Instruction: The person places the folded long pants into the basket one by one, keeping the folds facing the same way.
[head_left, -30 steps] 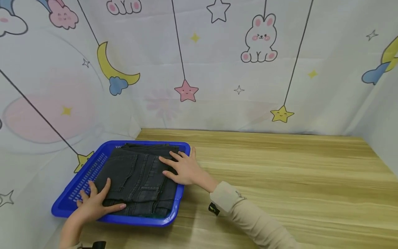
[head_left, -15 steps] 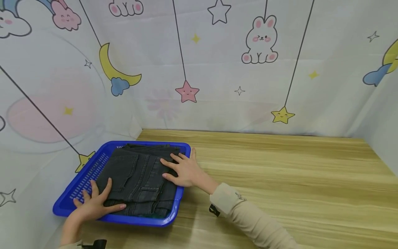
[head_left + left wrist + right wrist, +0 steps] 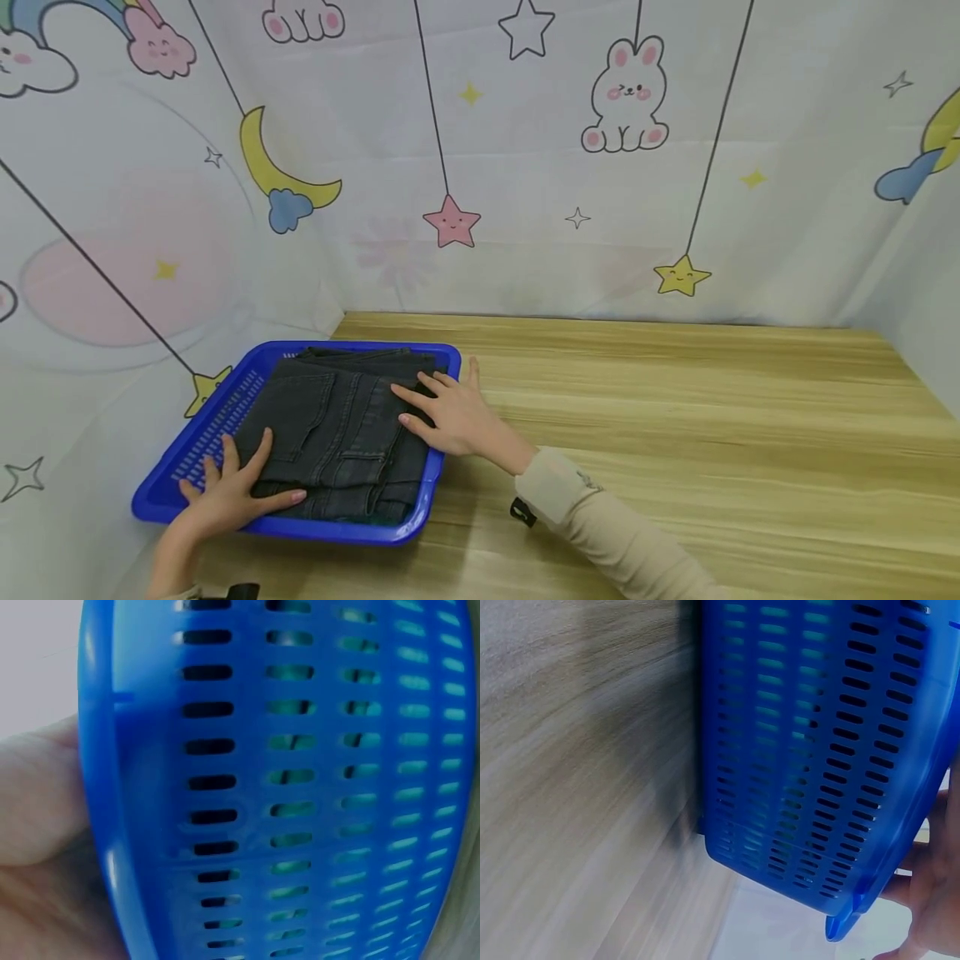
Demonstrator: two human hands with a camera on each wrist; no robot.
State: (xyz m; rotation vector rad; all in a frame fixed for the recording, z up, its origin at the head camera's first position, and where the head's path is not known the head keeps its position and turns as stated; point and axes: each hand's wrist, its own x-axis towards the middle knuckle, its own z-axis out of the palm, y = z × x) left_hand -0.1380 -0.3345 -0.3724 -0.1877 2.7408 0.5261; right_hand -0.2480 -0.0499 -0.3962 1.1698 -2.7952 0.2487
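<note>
Folded dark jeans (image 3: 330, 425) fill most of a blue plastic basket (image 3: 429, 492) at the left of the table. My left hand (image 3: 221, 500) reaches over the basket's near left rim, its fingers spread and straight at the edge of the jeans. Across the right rim lies my right hand (image 3: 457, 417), fingers also spread, thumb and forefinger over the jeans' right side. In the left wrist view the slotted basket wall (image 3: 251, 765) fills the picture, with part of my left hand (image 3: 37, 810) behind the rim. The right wrist view has my right hand (image 3: 934, 892) beside the rim.
The wood-grain table (image 3: 675, 417) extends to the right of the basket. A white cloth backdrop (image 3: 525, 167) printed with stars, a moon and a rabbit hangs behind it and along the left side, close to the basket.
My right hand has slid slightly to the right and down along the jeans and rim. The left hand's fingers have shifted a little; the jeans and basket look the same.
</note>
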